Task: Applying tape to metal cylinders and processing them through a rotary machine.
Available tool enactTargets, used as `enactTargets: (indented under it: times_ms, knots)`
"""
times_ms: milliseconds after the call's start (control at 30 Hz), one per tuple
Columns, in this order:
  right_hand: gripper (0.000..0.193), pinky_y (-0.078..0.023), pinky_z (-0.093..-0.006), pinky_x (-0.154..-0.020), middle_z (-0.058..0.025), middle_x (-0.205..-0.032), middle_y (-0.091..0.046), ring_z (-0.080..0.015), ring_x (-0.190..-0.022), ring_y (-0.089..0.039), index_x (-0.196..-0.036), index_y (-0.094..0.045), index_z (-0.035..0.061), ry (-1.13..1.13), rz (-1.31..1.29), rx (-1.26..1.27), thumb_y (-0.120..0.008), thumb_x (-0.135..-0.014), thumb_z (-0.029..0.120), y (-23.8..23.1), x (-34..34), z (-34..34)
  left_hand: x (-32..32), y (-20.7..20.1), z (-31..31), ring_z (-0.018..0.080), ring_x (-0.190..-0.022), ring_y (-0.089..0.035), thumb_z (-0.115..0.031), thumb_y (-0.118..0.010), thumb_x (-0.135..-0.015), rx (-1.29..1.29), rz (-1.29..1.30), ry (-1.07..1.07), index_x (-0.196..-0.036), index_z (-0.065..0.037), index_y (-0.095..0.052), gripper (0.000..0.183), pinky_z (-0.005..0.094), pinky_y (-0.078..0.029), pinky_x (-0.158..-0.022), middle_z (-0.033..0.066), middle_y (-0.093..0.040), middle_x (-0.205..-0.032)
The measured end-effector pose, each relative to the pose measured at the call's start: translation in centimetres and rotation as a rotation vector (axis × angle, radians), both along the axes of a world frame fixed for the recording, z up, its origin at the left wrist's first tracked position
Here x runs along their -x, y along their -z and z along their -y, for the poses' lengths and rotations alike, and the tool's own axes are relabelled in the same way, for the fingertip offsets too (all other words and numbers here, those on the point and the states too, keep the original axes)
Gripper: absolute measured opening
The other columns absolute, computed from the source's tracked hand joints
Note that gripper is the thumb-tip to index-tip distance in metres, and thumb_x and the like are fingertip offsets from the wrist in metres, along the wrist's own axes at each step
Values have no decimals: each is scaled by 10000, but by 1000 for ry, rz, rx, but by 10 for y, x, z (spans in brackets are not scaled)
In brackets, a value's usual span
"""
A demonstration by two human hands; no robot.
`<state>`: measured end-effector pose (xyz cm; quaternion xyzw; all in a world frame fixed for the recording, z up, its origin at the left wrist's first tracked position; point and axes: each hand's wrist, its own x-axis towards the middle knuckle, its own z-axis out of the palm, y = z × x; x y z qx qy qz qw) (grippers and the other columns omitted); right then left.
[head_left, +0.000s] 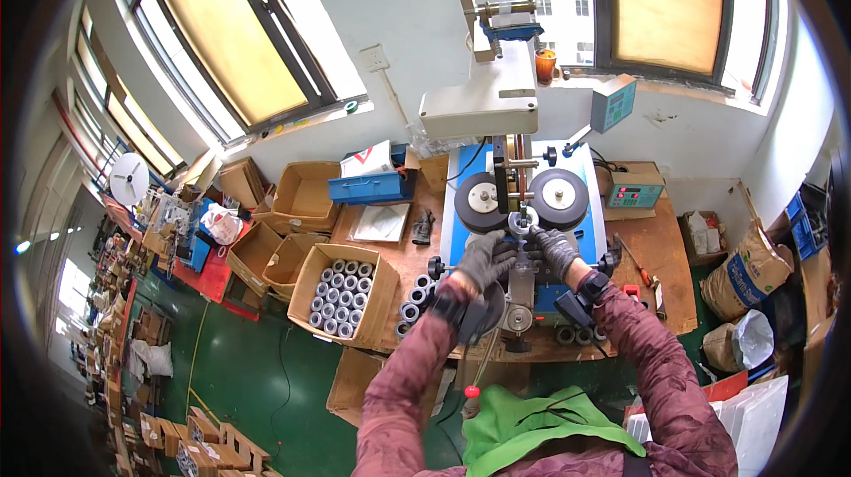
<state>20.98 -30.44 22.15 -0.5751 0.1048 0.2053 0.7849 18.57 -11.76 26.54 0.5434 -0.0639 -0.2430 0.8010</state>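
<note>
On the bench (671, 271), a two-wheeled machine (480, 112) is flanked by a ring-filled carton (383, 295), presumably for easy reach. The gloved left hand (485, 262) and right hand (558, 251) are held close by a metal ring (523, 220) near the wheels (558, 191), apparently for steadying; finger closure cannot be told.

The left hand (487, 262) and right hand (558, 253) wear dark grey fabric gloves (480, 257), and the cloth sleeves (643, 342) are maroon with darker, perhaps leafy, blotches. The small metal ring (517, 225) is silvery, the round wheels (572, 202) black with white centres, the cloth apron (536, 428) bright green.
</note>
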Motion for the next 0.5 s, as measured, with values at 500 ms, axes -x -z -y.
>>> enactTargets:
  times_ms: [500]
  knots:
    - [197, -463, -263, -572, -69, -776, -643, -121, -674, -582, -908, -614, 17, 176, 537, 285, -671, -756, 130, -24, -45, -7, -57, 53, 49, 226, -716, -591, -141, -529, -843, 285, -487, -186, -904, -92, -570, 88, 406, -518, -680, 92, -601, -799]
